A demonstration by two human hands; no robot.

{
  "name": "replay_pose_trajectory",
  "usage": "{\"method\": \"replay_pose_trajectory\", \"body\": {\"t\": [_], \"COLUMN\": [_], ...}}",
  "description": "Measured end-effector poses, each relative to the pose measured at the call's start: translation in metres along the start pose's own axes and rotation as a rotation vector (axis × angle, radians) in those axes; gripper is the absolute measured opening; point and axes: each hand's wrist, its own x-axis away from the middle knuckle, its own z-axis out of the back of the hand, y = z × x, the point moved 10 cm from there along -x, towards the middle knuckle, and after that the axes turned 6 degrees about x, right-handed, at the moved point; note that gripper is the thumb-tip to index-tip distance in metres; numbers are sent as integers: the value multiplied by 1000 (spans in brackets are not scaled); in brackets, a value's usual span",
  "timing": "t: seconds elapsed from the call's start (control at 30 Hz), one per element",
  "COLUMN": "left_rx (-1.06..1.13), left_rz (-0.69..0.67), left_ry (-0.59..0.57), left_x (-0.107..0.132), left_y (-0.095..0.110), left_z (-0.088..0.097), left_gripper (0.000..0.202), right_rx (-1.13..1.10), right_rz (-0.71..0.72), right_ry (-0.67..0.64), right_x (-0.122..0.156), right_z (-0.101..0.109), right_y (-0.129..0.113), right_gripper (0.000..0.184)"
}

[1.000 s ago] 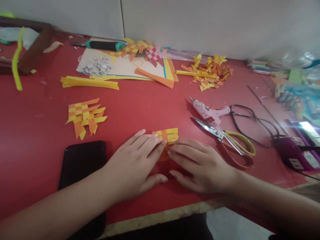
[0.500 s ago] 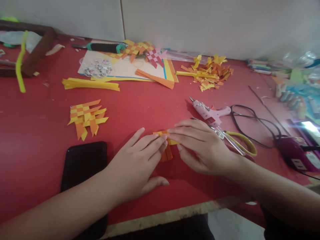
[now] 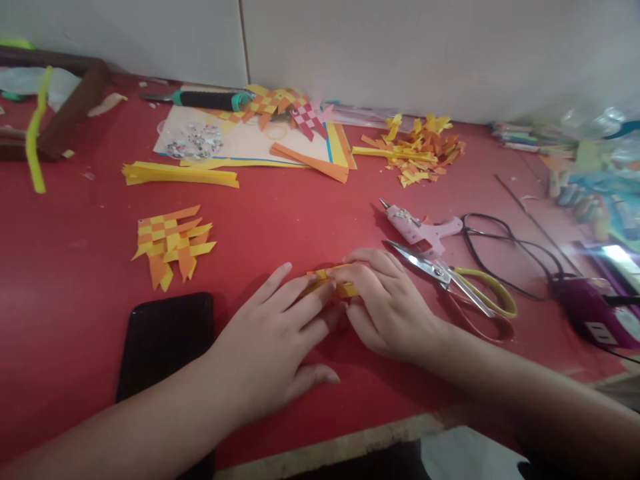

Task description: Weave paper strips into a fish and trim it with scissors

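Note:
Folded orange and yellow paper strips (image 3: 349, 290) lie on the red table, largely hidden under my fingers. My left hand (image 3: 277, 327) rests flat, its fingers stretched out with the tips on the strips' left part and the thumb spread away. From the right, my right hand (image 3: 393, 310) curls its fingers around the strips, pinching their yellow end. To the left lies a woven orange and yellow paper fish (image 3: 170, 240). Scissors (image 3: 440, 273) with yellow and red handles lie half spread, right of my right hand.
A black phone (image 3: 170, 333) lies beside my left forearm. Beyond the scissors are a pink glue gun (image 3: 417, 230) and its black cord. Farther back are yellow strips (image 3: 180, 175), orange strips (image 3: 310, 162), a pile of paper scraps (image 3: 425, 150) and a green-and-black-handled tool (image 3: 210, 100).
My right hand's fingers have curled in from lying nearly straight, and the hand has drawn slightly nearer, uncovering more of the scissors. The orange strip ends below the fingers are now mostly hidden.

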Motion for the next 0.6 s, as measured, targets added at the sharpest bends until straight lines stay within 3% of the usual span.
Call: {"method": "replay_pose_trajectory", "body": {"t": [0.27, 0.4, 0.5, 0.6], "left_rx": [-4, 42, 87, 119], "left_rz": [-19, -40, 90, 271], "left_ry": [-8, 70, 209, 249], "left_x": [2, 0, 0, 3], "left_y": [-1, -5, -22, -41], "left_z": [-2, 12, 30, 34], "left_gripper": [54, 43, 33, 24], "right_rx": [24, -69, -168, -124], "right_rz": [12, -55, -104, -164], "right_ry": [51, 97, 147, 161], "right_x": [3, 5, 3, 1], "right_z": [-5, -3, 3, 4], "right_y": [-3, 7, 15, 23], "right_gripper": [25, 25, 30, 25]}}
